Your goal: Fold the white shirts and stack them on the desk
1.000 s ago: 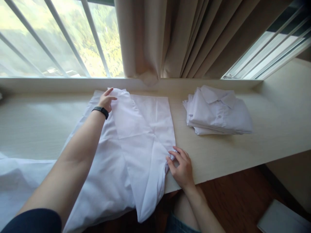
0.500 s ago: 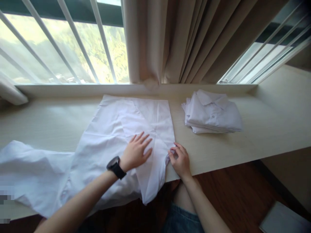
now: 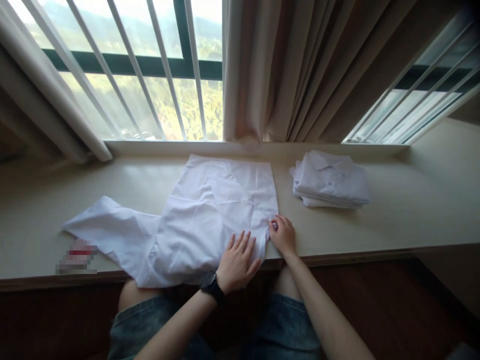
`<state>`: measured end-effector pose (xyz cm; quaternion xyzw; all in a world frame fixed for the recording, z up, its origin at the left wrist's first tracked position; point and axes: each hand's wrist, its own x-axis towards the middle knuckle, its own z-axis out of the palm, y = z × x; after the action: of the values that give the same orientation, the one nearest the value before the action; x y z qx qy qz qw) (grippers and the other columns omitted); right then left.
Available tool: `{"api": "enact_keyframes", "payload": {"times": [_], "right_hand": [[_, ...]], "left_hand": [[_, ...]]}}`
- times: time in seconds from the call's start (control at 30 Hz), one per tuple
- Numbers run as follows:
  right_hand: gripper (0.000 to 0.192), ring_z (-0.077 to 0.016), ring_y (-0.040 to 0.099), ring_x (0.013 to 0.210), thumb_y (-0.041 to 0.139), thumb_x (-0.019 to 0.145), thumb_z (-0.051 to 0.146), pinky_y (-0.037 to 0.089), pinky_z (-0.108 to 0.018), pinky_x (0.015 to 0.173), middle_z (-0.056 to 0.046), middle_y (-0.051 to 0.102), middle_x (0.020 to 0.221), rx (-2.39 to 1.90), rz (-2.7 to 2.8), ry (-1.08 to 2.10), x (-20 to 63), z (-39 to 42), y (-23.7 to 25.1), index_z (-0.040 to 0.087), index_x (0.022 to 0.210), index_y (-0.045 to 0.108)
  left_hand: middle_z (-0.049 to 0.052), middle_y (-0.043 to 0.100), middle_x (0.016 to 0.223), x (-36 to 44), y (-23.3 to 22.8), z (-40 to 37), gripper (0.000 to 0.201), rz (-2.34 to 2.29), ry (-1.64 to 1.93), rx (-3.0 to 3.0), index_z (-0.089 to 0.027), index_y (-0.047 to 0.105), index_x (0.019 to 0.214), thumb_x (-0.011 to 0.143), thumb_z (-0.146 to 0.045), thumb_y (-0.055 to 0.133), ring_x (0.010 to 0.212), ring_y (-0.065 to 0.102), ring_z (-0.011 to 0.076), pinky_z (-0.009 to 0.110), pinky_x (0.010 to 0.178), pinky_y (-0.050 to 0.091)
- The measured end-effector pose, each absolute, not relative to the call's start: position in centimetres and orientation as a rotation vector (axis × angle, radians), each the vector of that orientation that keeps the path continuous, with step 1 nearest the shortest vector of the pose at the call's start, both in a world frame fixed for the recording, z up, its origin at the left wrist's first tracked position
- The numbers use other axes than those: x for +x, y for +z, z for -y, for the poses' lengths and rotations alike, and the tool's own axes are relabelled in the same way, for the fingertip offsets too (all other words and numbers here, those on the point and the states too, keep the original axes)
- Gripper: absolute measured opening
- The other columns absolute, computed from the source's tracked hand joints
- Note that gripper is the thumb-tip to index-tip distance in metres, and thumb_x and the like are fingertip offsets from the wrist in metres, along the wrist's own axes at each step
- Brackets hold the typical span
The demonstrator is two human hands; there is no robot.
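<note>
At the near edge of the counter [image 3: 393, 220] we press our left hand [image 3: 238, 260] flat, fingers spread open, on the white shirt's [image 3: 210, 215] lower right corner, while our right hand [image 3: 283, 235] pinches the shirt's right edge just beside it. From both hands the shirt runs away leftward, its sleeve [image 3: 108, 230] trailing well out to the left; folded shirts [image 3: 330, 180] sit apart on the right

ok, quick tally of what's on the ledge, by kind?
Spread white shirt: 1, under left hand and right hand
Pile of folded white shirts: 1 (shirts inside can't be counted)
Blurred small item: 1
Total: 3
</note>
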<state>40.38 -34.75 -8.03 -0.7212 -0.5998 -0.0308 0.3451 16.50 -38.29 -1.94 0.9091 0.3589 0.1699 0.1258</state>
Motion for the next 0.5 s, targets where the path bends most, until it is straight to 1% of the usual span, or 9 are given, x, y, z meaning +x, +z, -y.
{"api": "enact_keyframes", "payload": {"times": [0.1, 0.17, 0.23, 0.27, 0.3, 0.33, 0.4, 0.43, 0.5], "right_hand": [[0.023, -0.0257, 0.057, 0.115, 0.053, 0.091, 0.033, 0.044, -0.043, 0.103, -0.013, 0.066, 0.119, -1.877, 1.528, -0.077, 40.4, 34.8, -8.2, 0.018, 0.099, 0.068], [0.031, -0.0269, 0.055, 0.120, 0.051, 0.092, 0.037, 0.043, -0.045, 0.106, -0.014, 0.063, 0.125, -1.889, 1.534, -0.090, 40.3, 35.0, -8.1, 0.017, 0.110, 0.069], [0.038, -0.0279, 0.052, 0.127, 0.050, 0.093, 0.040, 0.042, -0.045, 0.109, -0.013, 0.058, 0.137, -1.898, 1.602, -0.101, 40.0, 35.1, -8.0, 0.020, 0.120, 0.068], [0.040, -0.0284, 0.051, 0.129, 0.050, 0.093, 0.041, 0.041, -0.046, 0.110, -0.012, 0.055, 0.141, -1.908, 1.653, -0.105, 39.9, 35.2, -8.0, 0.021, 0.124, 0.068], [0.041, -0.0289, 0.049, 0.131, 0.050, 0.093, 0.041, 0.041, -0.046, 0.111, -0.011, 0.053, 0.144, -1.923, 1.706, -0.107, 39.7, 35.3, -8.1, 0.023, 0.126, 0.067], [0.042, -0.0294, 0.049, 0.132, 0.049, 0.094, 0.040, 0.040, -0.046, 0.111, -0.010, 0.052, 0.146, -1.943, 1.753, -0.112, 39.6, 35.4, -8.1, 0.024, 0.128, 0.067], [0.043, -0.0310, 0.046, 0.135, 0.046, 0.095, 0.038, 0.038, -0.049, 0.113, -0.010, 0.051, 0.148, -1.994, 1.824, -0.133, 39.4, 35.4, -8.3, 0.025, 0.132, 0.065], [0.045, -0.0319, 0.045, 0.137, 0.043, 0.097, 0.038, 0.036, -0.050, 0.114, -0.010, 0.049, 0.149, -2.018, 1.853, -0.143, 39.4, 35.4, -8.5, 0.025, 0.135, 0.063], [0.049, -0.0335, 0.041, 0.140, 0.038, 0.099, 0.037, 0.034, -0.053, 0.115, -0.011, 0.044, 0.154, -2.052, 1.918, -0.144, 39.6, 35.1, -8.7, 0.025, 0.142, 0.056]], "left_hand": [[0.013, 0.036, 0.160, 10.7, -0.9, 38.8, 0.058, -1.295, 0.736, 2.525, -0.020, 0.038, 0.153, 0.098, -0.037, 0.046, 0.152, 0.026, 0.0276, 0.049, 0.123, 0.024], [0.015, 0.042, 0.155, 5.6, -0.6, 39.1, 0.053, -1.652, 1.031, 2.318, -0.022, 0.044, 0.147, 0.095, -0.033, 0.050, 0.148, 0.032, 0.0281, 0.047, 0.122, 0.028], [0.018, 0.049, 0.145, 0.1, -0.6, 39.3, 0.050, -2.037, 1.265, 2.025, -0.019, 0.050, 0.139, 0.091, -0.034, 0.057, 0.142, 0.040, 0.0320, 0.050, 0.120, 0.030], [0.019, 0.051, 0.140, -2.4, -0.8, 39.4, 0.052, -2.177, 1.317, 1.869, -0.017, 0.051, 0.135, 0.088, -0.035, 0.062, 0.139, 0.043, 0.0342, 0.053, 0.118, 0.031], [0.018, 0.054, 0.134, -4.7, -1.1, 39.5, 0.054, -2.290, 1.370, 1.670, -0.017, 0.053, 0.131, 0.083, -0.036, 0.067, 0.134, 0.047, 0.0354, 0.054, 0.116, 0.034], [0.016, 0.057, 0.127, -6.6, -1.4, 39.5, 0.055, -2.349, 1.422, 1.436, -0.017, 0.053, 0.127, 0.078, -0.036, 0.072, 0.127, 0.052, 0.0347, 0.054, 0.111, 0.040], [0.009, 0.059, 0.110, -9.2, -2.0, 39.4, 0.052, -2.309, 1.509, 0.980, -0.019, 0.053, 0.116, 0.072, -0.032, 0.077, 0.108, 0.063, 0.0282, 0.047, 0.097, 0.053], [0.005, 0.059, 0.102, -10.0, -2.3, 39.3, 0.048, -2.234, 1.531, 0.811, -0.019, 0.052, 0.111, 0.072, -0.030, 0.078, 0.098, 0.065, 0.0239, 0.042, 0.089, 0.056], [0.000, 0.058, 0.091, -10.6, -2.6, 39.3, 0.041, -2.079, 1.549, 0.620, -0.020, 0.050, 0.102, 0.073, -0.026, 0.078, 0.082, 0.065, 0.0170, 0.034, 0.078, 0.058]]}}
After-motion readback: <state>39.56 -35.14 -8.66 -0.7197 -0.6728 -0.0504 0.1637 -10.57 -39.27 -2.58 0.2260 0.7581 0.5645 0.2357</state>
